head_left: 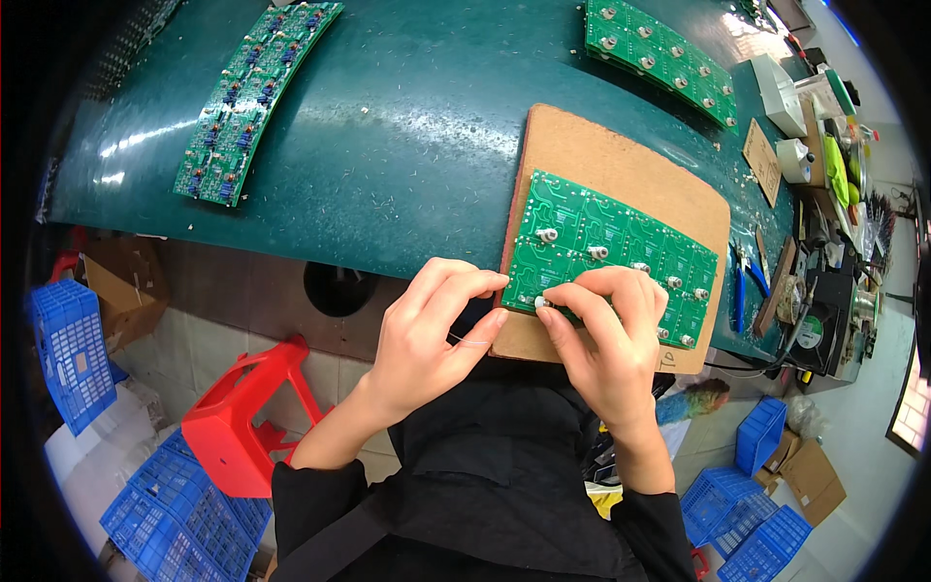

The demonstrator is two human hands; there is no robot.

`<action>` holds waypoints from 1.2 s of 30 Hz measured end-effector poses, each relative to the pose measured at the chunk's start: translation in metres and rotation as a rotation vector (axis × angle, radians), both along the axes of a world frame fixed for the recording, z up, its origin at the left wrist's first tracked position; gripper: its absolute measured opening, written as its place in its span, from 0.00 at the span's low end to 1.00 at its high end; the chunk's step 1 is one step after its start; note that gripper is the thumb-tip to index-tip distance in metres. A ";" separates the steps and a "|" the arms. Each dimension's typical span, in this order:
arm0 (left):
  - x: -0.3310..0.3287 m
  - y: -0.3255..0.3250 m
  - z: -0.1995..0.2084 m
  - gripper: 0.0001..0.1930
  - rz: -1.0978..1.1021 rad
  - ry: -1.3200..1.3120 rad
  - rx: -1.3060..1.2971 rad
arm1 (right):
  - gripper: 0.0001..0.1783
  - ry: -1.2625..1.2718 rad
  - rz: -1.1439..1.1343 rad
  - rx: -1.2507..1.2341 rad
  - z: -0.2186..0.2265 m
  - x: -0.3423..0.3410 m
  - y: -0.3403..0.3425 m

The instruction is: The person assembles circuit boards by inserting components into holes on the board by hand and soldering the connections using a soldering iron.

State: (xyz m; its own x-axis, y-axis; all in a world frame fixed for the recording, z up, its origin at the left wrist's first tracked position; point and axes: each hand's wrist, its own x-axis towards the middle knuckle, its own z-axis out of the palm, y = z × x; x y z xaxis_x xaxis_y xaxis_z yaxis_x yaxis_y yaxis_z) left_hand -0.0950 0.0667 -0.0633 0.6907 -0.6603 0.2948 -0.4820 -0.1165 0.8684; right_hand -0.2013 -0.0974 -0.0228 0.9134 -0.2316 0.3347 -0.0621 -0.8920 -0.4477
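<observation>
A green circuit board (pixel 613 228) lies on a brown fibreboard panel (pixel 679 184) at the table's near edge. Several small silver cylindrical parts (pixel 598 253) stand on the board. My right hand (pixel 613 320) pinches another small silver cylindrical part (pixel 541 303) between thumb and forefinger, at the board's near left corner. Beside that corner is my left hand (pixel 427 335), its thumb and forefinger apart with the fingertips close to the board's left edge. A thin pale line, perhaps a wire, shows by the left thumb; I cannot make out what it is.
On the green table (pixel 407 155), a board with blue parts (pixel 233 121) lies far left and stacked boards (pixel 669 58) far right. Blue-handled pliers (pixel 747 286) and tools sit at right. Below stand a red stool (pixel 233 427) and blue crates (pixel 184 514).
</observation>
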 end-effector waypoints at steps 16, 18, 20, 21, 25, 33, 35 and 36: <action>-0.001 -0.002 -0.004 0.14 -0.003 0.099 -0.054 | 0.13 0.005 0.008 -0.029 -0.001 0.001 0.001; -0.002 -0.002 -0.006 0.14 0.000 0.116 -0.070 | 0.13 0.010 0.007 -0.043 0.001 0.001 0.002; -0.002 -0.002 -0.006 0.14 0.003 0.134 -0.085 | 0.13 0.015 0.005 -0.058 0.002 0.002 0.003; -0.002 -0.002 -0.006 0.14 0.002 0.134 -0.082 | 0.13 0.006 0.011 -0.065 0.001 0.002 0.003; -0.003 -0.003 -0.007 0.14 0.008 0.149 -0.094 | 0.14 0.007 0.014 -0.108 0.002 0.004 0.005; -0.002 -0.003 -0.004 0.13 0.007 0.146 -0.087 | 0.16 0.038 0.026 -0.171 0.011 0.004 0.009; 0.000 0.000 0.000 0.12 0.002 0.149 -0.105 | 0.17 0.064 0.022 -0.137 0.020 -0.004 0.004; 0.003 0.004 0.006 0.10 0.030 0.183 -0.024 | 0.17 0.042 -0.048 -0.134 0.025 -0.012 -0.003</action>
State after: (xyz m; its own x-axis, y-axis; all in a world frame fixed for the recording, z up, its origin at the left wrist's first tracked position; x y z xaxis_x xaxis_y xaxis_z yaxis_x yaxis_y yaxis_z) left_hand -0.0918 0.0709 -0.0575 0.7538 -0.6326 0.1777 -0.3123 -0.1069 0.9440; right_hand -0.2135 -0.1001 0.0026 0.9164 -0.2310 0.3269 -0.1223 -0.9392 -0.3208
